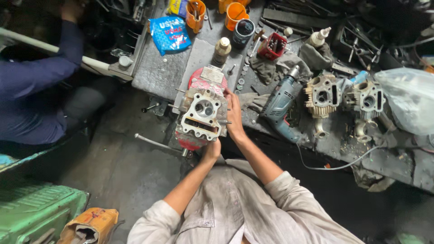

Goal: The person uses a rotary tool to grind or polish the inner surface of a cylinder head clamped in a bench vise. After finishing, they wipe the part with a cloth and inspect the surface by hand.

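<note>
A grey metal cylinder head [202, 115] sits clamped in a red bench vise [205, 79] at the workbench's near edge. My right hand [234, 115] lies against the head's right side, fingers wrapped over its edge. Below it, my left hand [211, 149] grips the vise's near end, beside the vise's thin steel handle bar [156, 143] that sticks out to the left. The left hand's fingers are hidden under the vise.
A blue electric drill [281, 108] lies right of the vise, then two more cylinder heads [322, 95] [368, 100] and a clear plastic bag [407, 99]. Orange cups [195, 14], a blue packet [169, 34] and a bottle [221, 49] stand behind. Another person's dark blue sleeve [40, 77] is at left.
</note>
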